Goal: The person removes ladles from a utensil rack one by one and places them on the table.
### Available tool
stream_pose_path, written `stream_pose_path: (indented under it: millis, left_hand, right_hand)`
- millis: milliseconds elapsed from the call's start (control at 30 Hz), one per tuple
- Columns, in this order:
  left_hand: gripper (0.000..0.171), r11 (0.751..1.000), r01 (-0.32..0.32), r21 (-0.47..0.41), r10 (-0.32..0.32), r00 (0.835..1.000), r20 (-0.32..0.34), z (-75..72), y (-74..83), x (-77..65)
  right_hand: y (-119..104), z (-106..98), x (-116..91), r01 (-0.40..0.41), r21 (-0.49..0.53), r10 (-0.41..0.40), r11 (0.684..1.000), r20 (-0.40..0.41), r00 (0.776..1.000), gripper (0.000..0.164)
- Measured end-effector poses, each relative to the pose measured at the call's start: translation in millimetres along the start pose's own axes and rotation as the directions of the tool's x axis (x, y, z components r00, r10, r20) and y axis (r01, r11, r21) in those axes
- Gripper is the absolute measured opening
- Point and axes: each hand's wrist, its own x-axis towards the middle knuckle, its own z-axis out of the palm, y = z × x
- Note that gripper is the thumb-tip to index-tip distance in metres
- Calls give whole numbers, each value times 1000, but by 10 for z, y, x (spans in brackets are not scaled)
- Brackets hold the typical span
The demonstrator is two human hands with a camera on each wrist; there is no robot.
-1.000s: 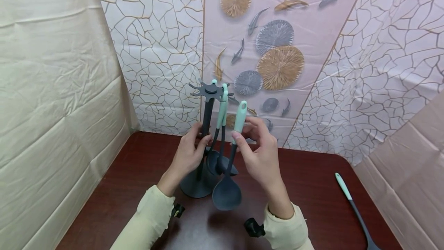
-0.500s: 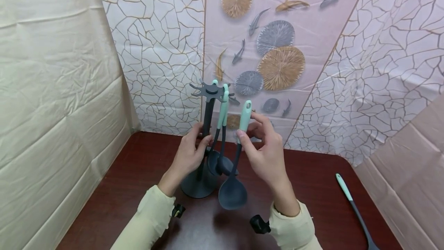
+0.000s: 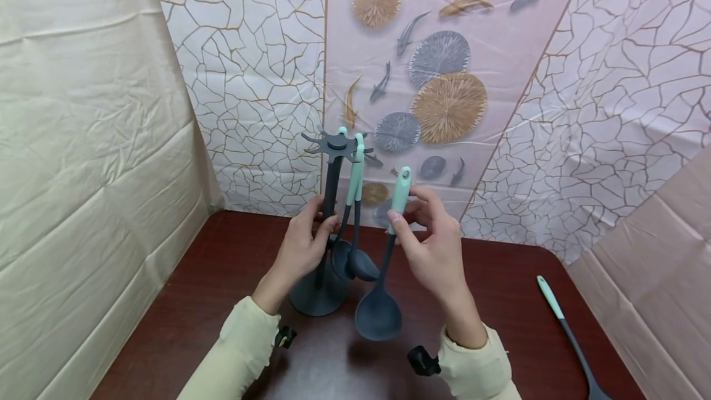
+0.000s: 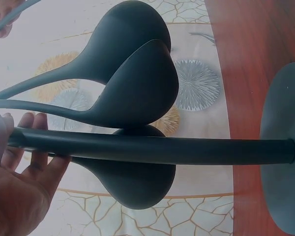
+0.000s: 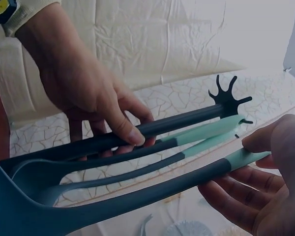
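My left hand (image 3: 300, 245) grips the dark pole (image 3: 332, 184) of a utensil stand, thumb in front. The stand's round base (image 3: 305, 301) is on the table, and hooks (image 3: 336, 144) fan out from its top. Utensils with mint handles (image 3: 355, 178) and dark bowls (image 3: 362, 265) hang on its right side. My right hand (image 3: 436, 252) pinches the mint handle of a dark ladle (image 3: 379, 315) between thumb and fingers. The ladle hangs bowl down, apart from the hooks and right of the stand. In the right wrist view, its neck (image 5: 152, 192) runs below the hanging utensils.
A mint-handled utensil (image 3: 572, 341) lies on the dark red table (image 3: 489, 301) at the right, its head cut off by the frame. Patterned cloth (image 3: 261, 79) stands behind the table. Pale cloth (image 3: 100, 171) closes off the left side.
My right hand has moved right with the ladle, away from the stand, and ends slightly lower. My left hand stays on the pole.
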Motion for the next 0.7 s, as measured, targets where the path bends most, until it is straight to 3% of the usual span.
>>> stream_pose_path:
  millis: [700]
  left_hand:
    - [25, 1000, 6, 13, -6, 1000, 0, 6, -6, -4]
  right_hand:
    - [147, -149, -83, -36, -41, 35, 999, -35, 999, 41]
